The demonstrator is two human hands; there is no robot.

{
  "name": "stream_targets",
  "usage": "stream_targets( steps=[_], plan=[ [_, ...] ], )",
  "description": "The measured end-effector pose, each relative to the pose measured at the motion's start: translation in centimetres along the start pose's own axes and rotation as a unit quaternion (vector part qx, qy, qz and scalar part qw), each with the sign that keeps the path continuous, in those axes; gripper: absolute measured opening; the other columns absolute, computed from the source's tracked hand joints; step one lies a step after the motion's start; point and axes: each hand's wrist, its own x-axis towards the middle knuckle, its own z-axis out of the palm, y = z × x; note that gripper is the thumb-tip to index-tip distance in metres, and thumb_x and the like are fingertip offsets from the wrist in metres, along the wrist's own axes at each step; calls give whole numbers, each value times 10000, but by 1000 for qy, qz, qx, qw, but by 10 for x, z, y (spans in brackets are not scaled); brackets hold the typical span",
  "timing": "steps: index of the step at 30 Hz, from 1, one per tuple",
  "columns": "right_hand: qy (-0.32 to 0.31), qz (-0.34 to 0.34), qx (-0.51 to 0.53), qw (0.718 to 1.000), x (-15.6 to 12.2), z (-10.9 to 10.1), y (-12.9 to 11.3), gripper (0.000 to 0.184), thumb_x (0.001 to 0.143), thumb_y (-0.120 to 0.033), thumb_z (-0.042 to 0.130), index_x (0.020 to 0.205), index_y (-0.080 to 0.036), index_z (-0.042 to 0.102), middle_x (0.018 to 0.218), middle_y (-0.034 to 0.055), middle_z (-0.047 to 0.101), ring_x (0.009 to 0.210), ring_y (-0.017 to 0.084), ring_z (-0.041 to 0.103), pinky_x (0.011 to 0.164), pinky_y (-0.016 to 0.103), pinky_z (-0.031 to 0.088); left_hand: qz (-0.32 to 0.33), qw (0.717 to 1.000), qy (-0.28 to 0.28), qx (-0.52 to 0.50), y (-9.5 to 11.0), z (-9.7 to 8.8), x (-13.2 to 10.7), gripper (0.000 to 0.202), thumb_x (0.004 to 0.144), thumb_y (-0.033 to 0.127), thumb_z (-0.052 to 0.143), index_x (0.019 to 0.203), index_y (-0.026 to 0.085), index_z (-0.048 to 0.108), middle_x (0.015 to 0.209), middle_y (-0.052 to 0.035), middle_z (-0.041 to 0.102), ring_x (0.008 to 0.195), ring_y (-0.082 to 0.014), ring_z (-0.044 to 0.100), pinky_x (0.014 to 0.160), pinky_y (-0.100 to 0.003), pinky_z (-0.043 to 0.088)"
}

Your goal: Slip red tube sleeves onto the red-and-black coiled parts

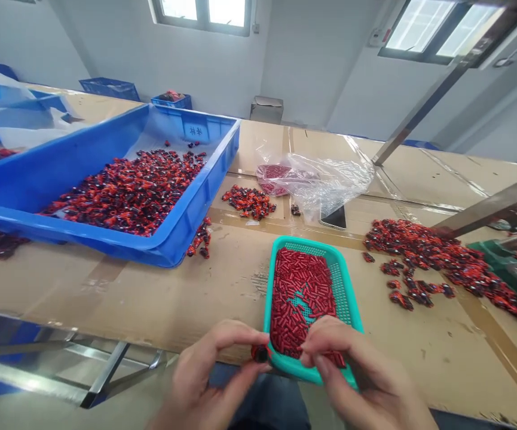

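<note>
My left hand (216,373) is closed in a pinch on a small red-and-black part (259,353) just left of the teal basket's near corner. My right hand (357,373) hovers over the near end of the teal mesh basket (345,286), fingers pinched together over the red tubes (303,292) that fill it; what it holds is too small to name. A big blue bin (38,185) at the left holds a heap of red-and-black parts (128,188).
A loose pile of red-and-black parts (437,257) lies right of the basket, a smaller pile (249,202) behind it. A clear plastic bag (325,176) covers a phone (334,218). Metal bars (486,209) slant in at the right. The cardboard-covered bench edge runs near my hands.
</note>
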Motion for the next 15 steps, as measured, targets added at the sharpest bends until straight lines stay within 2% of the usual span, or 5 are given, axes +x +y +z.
stream_targets(
  steps=[3, 5, 9, 13, 15],
  plan=[
    [20, -58, 42, 997, 3, 8, -9, 333, 912, 32, 611, 1130, -217, 639, 905, 21, 775, 817, 151, 752, 763, 256, 646, 89, 996, -11, -26, 7, 5, 1, 443, 875, 13, 770, 1178, 333, 728, 1049, -16, 827, 973, -196, 778, 873, -278, 629],
    [10, -92, 37, 995, 5, 10, -9, 295, 927, -13, 684, 1162, -189, 648, 946, 62, 795, 856, 171, 759, 778, 276, 658, 146, 988, -28, -29, 10, 8, 3, 431, 901, -19, 703, 1201, 290, 690, 1080, -44, 822, 985, -193, 781, 875, -281, 639],
    [17, -132, -13, 991, 5, 13, -6, 88, 956, -154, 747, 1018, -173, 687, 866, 57, 759, 806, 161, 722, 778, 287, 641, 207, 977, -46, -1, 11, 12, 5, 384, 914, -34, 670, 1162, 253, 611, 1076, -62, 827, 969, -180, 787, 888, -291, 643],
    [24, -103, 17, 994, 1, 18, -5, 81, 967, -217, 750, 951, -199, 673, 814, 15, 689, 763, 133, 660, 719, 247, 580, 246, 966, -64, 56, 16, 9, 12, 291, 935, -38, 641, 929, 249, 588, 1047, -36, 848, 900, -166, 797, 828, -281, 634],
    [-1, -17, 99, 995, 1, 18, -7, 159, 958, -289, 771, 890, -226, 642, 826, -11, 661, 757, 116, 638, 702, 225, 543, 266, 953, -95, 106, 20, 6, 13, 236, 967, 15, 641, 958, 250, 666, 1024, -35, 857, 865, -174, 809, 807, -276, 626]
  ],
)
